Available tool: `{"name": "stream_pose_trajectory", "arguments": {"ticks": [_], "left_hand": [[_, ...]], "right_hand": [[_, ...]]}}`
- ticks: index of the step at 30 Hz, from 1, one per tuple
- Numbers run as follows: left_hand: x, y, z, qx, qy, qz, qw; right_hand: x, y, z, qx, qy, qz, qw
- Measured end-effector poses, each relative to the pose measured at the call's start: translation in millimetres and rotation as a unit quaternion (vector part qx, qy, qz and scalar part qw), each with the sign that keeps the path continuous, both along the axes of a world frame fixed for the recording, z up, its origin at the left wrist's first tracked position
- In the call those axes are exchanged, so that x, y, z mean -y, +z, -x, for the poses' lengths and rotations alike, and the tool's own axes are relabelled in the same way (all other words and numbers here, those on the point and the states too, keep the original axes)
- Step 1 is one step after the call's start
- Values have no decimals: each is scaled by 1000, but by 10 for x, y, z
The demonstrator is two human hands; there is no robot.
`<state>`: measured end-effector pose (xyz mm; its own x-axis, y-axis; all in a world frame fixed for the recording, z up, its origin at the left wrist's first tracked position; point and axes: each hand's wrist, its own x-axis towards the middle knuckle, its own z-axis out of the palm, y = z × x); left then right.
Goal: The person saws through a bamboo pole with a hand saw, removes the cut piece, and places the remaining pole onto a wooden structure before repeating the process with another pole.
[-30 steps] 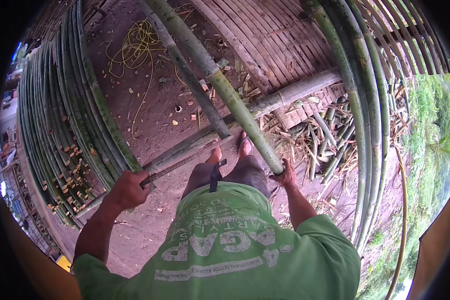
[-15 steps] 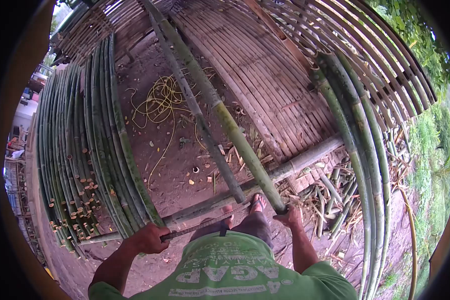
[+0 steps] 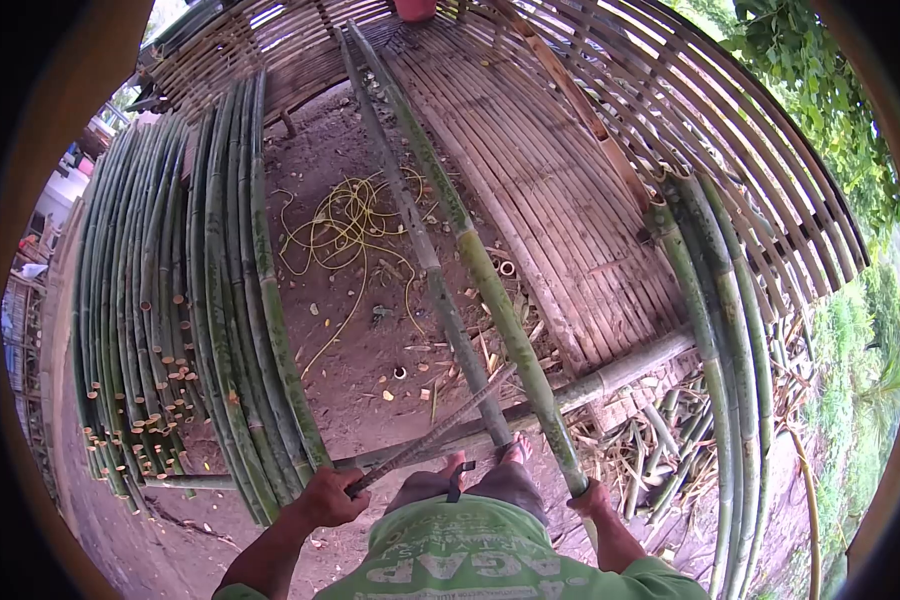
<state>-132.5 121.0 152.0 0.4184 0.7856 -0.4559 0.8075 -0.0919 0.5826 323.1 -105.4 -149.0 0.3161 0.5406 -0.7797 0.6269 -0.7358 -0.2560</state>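
Observation:
In the head view my left hand (image 3: 333, 498) is closed round the handle of a long, narrow metal tool (image 3: 435, 430), whose far end points up and to the right over the crosswise bamboo pole (image 3: 610, 380). The fingers of my right hand (image 3: 591, 499) wrap round the near part of a long green bamboo pole (image 3: 495, 295), which runs away from me across the crosswise pole. A thinner grey pole (image 3: 440, 285) lies just left of it, its near end close to my feet.
Stacked green bamboo poles (image 3: 150, 300) stand at the left, and more thick poles (image 3: 730, 330) lean at the right. A slatted bamboo platform (image 3: 560, 210) extends beyond the crosswise pole. Tangled yellow rope (image 3: 345, 225) lies on the ground. Cut bamboo scraps (image 3: 670, 440) are heaped at the right.
The green pole has come closer to me, and my right hand now grips it further from its near end. The metal tool has swung up from nearly level to a slant. The view has shifted.

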Motion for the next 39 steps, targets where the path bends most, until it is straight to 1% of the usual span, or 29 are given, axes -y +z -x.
{"name": "stream_pose_trajectory", "arguments": {"ticks": [2, 4, 6, 7, 8, 9, 10, 12, 14, 15, 17, 19, 20, 21, 24, 28, 31, 34, 37, 39], "left_hand": [[25, -41, 39, 13, 12, -4, 1000], [54, -96, 18, 29, 19, -10, 999], [45, -99, -1, 35, 16, -5, 999], [72, -190, 37, 38, -7, -41, 998], [44, -196, 10, 50, -16, -44, 998], [43, -226, -38, 62, -30, -34, 997], [87, -326, -50, 105, 6, -4, 994], [69, -345, -174, 113, -38, 25, 993], [86, -445, -230, 113, -76, 64, 989], [125, -490, -252, 112, -90, 80, 986], [225, -625, -336, 99, -88, 83, 988], [317, -855, -334, 86, -97, 83, 988], [348, -951, -321, 94, -100, 69, 988], [372, -1023, -322, 102, -103, 55, 988], [377, -1165, -321, 105, -129, 27, 986], [361, -1232, -291, 92, -142, 22, 985], [397, -1296, -244, 84, -171, -24, 981], [432, -1277, -264, 86, -158, -17, 983], [422, -1247, -304, 54, -137, 3, 989], [408, -1368, -394, 70, -144, 3, 987]], "right_hand": [[-31, 57, 37, 21, 3, 8, 1000], [-232, 306, 113, 24, 31, 80, 996], [-331, 301, 189, 23, 23, 85, 996], [-284, 134, 222, 23, 26, 79, 996], [-261, 219, 299, 7, 7, 56, 998], [-133, 38, 386, 41, 28, 19, 999], [-379, 509, 510, 15, -9, 55, 998], [-421, 608, 649, 32, -21, 47, 998], [-369, 568, 706, 23, -27, 26, 999], [-358, 563, 736, 24, -31, 34, 999], [-360, 553, 784, 26, -34, 44, 998], [-321, 503, 813, 33, -49, 24, 998], [-305, 485, 819, 37, -56, 14, 998], [-312, 496, 811, 24, -66, 34, 997], [-340, 591, 841, 45, -41, 31, 998], [-311, 545, 843, 46, -50, 42, 997], [-290, 531, 843, 48, -47, 40, 997], [-288, 570, 827, 47, -35, 32, 998], [-280, 587, 812, 43, -29, 32, 998], [-245, 579, 824, 37, -31, 27, 998]]}}
